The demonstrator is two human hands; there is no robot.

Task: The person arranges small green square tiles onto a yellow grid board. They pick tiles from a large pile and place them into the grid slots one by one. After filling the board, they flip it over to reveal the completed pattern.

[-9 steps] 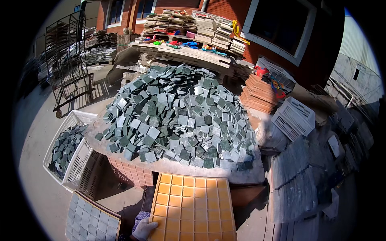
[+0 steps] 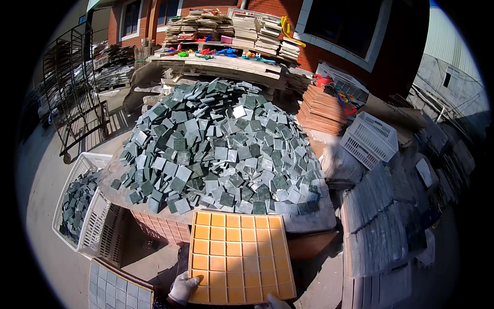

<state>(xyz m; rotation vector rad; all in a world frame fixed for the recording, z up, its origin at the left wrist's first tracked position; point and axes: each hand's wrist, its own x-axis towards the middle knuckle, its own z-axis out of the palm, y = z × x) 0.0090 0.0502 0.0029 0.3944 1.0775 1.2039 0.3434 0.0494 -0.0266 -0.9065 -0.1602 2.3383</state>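
An orange grid tray [image 2: 234,257] with pale raised ribs lies in front of me, its squares bare. My left hand [image 2: 183,287], in a whitish glove, is closed round its lower left edge with the thumb on top. At the near edge my right hand [image 2: 275,303], also gloved, grips it; only the thumb and part of the hand show. Beyond the tray's far edge rises a heap of square green-grey stone tiles [image 2: 221,149] on a table [image 2: 116,177]. Left of my left hand is a second tray [image 2: 118,288] filled with grey tiles.
A white plastic crate [image 2: 95,219] of tile pieces stands left of the table. On the right are a stack of brown boards [image 2: 321,110], a white basket [image 2: 369,139] and plastic-wrapped stacks [image 2: 378,232]. A black wheeled rack [image 2: 77,98] stands far left.
My right hand has come into view at the tray's near edge. The tray has moved slightly up and left in the picture, and the whole view has shifted a little.
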